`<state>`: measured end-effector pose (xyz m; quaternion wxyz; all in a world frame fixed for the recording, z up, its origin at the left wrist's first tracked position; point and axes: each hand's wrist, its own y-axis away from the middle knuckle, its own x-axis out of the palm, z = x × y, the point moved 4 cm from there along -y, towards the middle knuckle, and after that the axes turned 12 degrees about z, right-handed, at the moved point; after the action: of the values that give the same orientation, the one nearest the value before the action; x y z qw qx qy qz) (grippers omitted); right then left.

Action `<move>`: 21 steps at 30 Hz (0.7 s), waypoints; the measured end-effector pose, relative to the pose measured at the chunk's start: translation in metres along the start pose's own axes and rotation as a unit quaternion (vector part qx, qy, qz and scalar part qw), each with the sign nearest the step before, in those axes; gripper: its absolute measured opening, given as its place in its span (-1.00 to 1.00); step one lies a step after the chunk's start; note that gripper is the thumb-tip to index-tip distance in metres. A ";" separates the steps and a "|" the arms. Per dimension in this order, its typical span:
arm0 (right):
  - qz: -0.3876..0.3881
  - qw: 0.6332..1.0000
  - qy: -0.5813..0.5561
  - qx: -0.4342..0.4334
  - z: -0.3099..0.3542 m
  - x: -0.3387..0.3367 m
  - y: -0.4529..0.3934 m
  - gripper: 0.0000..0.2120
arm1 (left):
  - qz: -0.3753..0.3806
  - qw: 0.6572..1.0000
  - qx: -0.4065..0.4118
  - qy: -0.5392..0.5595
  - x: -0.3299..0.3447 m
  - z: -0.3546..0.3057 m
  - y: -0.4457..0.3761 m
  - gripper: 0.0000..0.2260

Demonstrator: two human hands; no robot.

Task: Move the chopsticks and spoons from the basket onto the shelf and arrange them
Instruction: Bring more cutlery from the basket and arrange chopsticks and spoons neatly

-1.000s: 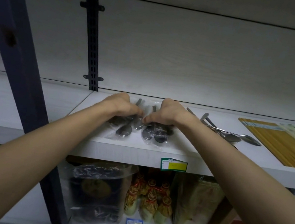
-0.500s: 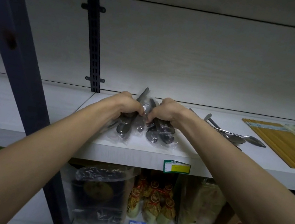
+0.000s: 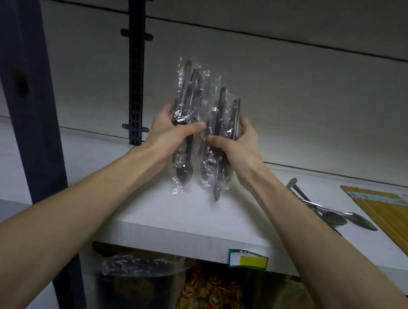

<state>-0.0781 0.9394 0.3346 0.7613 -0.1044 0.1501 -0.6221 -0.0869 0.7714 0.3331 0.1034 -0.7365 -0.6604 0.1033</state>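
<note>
The left hand (image 3: pixel 172 128) and right hand (image 3: pixel 238 141) each grip a clear plastic packet of dark metal spoons, left packet (image 3: pixel 187 113) and right packet (image 3: pixel 220 141), side by side, long axes upright, bowls down just above the white shelf (image 3: pixel 187 214).

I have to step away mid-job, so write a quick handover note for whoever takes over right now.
Left hand grips one plastic-wrapped spoon pack, upright, bowls down.
Right hand grips a second wrapped spoon pack beside it.
Done: loose spoons and chopsticks lie on the shelf to the right.
Left: set both packs down and arrange them. Basket is not in view.
</note>
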 end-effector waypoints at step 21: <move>-0.095 0.978 0.104 -0.155 -0.005 0.000 0.008 -0.58 | 0.054 0.998 -0.014 -0.039 0.006 0.030 0.027 -0.63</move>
<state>-0.0723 0.9413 0.3267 0.6536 -0.1698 0.3124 -0.6681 -0.0695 0.7750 0.2970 0.0616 -0.7680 -0.6245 0.1279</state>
